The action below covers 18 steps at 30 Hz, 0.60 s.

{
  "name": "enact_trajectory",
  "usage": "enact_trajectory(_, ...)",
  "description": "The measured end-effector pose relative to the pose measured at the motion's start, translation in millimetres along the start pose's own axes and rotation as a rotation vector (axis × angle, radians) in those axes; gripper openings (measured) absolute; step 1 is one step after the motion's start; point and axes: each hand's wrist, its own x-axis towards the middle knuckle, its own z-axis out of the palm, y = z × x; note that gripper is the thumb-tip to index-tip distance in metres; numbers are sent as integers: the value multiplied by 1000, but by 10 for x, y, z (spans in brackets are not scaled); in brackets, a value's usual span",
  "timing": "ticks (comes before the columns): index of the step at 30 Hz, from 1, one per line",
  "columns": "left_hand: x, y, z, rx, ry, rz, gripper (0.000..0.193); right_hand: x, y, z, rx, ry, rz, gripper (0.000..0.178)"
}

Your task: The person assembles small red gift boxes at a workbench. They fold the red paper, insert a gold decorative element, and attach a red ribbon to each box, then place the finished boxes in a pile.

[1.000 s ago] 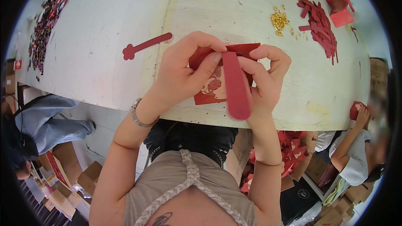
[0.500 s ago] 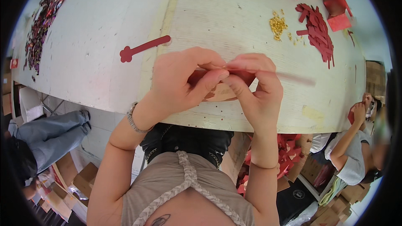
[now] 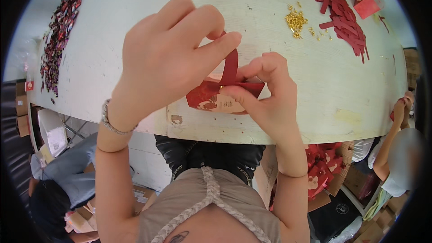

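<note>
At the table's near edge sits a small red box (image 3: 211,102) with a pale printed pattern on its side. My left hand (image 3: 166,60) is raised over its left part, thumb and fingers closed on a dark red strap (image 3: 231,66). The strap curves up from the top of the box like a handle. My right hand (image 3: 271,91) pinches the box's top edge by the base of the strap, thumb in front and fingers behind. A tiny gold fastener (image 3: 221,87) shows beside that thumb. The strap's upper end is hidden by my left fingers.
Gold fasteners (image 3: 295,21) lie heaped beyond my right hand, beside a pile of dark red strips (image 3: 344,27). Red boxes (image 3: 366,6) stand far right. Small shiny wrapped pieces (image 3: 60,40) spread far left. Below the table is a carton of red boxes (image 3: 321,166). People work on both sides.
My left hand has moved up and left, bringing the strap from lying out to the right into an upright loop. My right hand stays at the box top. The loose flower-ended strip is no longer visible.
</note>
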Motion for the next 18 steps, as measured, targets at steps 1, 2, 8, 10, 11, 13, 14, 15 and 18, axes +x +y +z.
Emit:
enact_trajectory(1,16,54,-27,-29,-10,-81,32,-8,-18,-6,15,4,1,23)
enact_trajectory(2,-46,96,-22,-165,-24,-215,30,1,-19,-42,-84,-35,-93,23)
enact_trajectory(8,-260,245,-47,-834,-141,-802,19,-32,69,-35,-104,-9,-329,24)
enact_trajectory(10,-308,318,-39,-979,-162,-1006,13,-53,98,-63,-88,-9,-313,24)
enact_trajectory(11,-325,355,-53,-1081,-99,-961,11,-59,94,-62,-87,-2,-318,24)
enact_trajectory(13,-385,398,-62,-1228,-55,-978,11,-65,92,-56,-87,12,-326,23)
enact_trajectory(14,-409,412,-57,-1242,-20,-963,12,-63,84,-60,-86,7,-325,22)
enact_trajectory(15,-451,412,-34,-1236,-7,-930,12,-60,78,-66,-86,1,-324,21)
enact_trajectory(18,-529,390,8,-1211,2,-836,11,-60,73,-55,-94,12,-321,19)
